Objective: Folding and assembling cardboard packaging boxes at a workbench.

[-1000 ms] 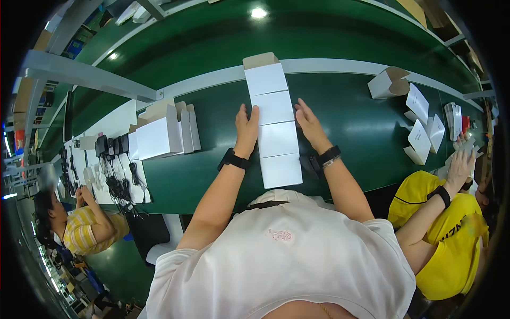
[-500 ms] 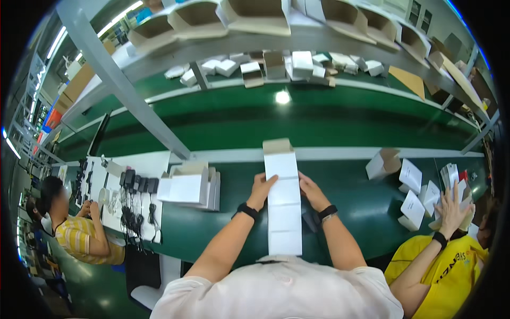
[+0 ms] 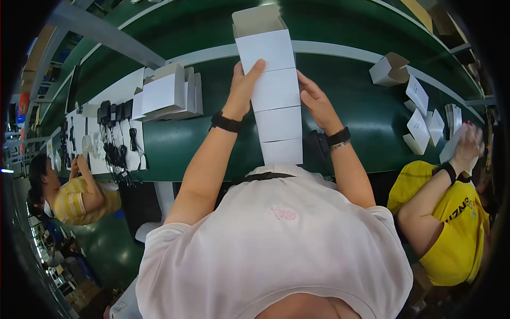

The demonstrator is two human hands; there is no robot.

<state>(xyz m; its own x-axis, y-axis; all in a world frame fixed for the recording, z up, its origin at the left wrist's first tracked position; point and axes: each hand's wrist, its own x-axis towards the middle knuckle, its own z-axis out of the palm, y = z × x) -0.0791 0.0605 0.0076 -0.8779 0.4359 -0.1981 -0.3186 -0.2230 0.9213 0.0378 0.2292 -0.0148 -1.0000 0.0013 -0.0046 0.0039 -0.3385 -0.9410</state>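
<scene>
White boxes (image 3: 275, 87), near edge to far edge of green surface (image 3: 353, 127): smooth paperboard, faint sheen; open end flap (image 3: 259, 22) matt. Surface glossy, smooth. Open carton (image 3: 383, 73) by far edge, toward right corner: dull brown paperboard inside. Adapters (image 3: 113, 112) toward left edge: black plastic. White shirt (image 3: 276, 244): matt cloth. Grey post (image 3: 111, 33): smooth metal.

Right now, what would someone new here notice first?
First, the line of white boxes in the middle, between the left hand and the right hand. Next, a co-worker's bright yellow shirt at the far right. Then black chargers with dangling cords, over on the left.
</scene>
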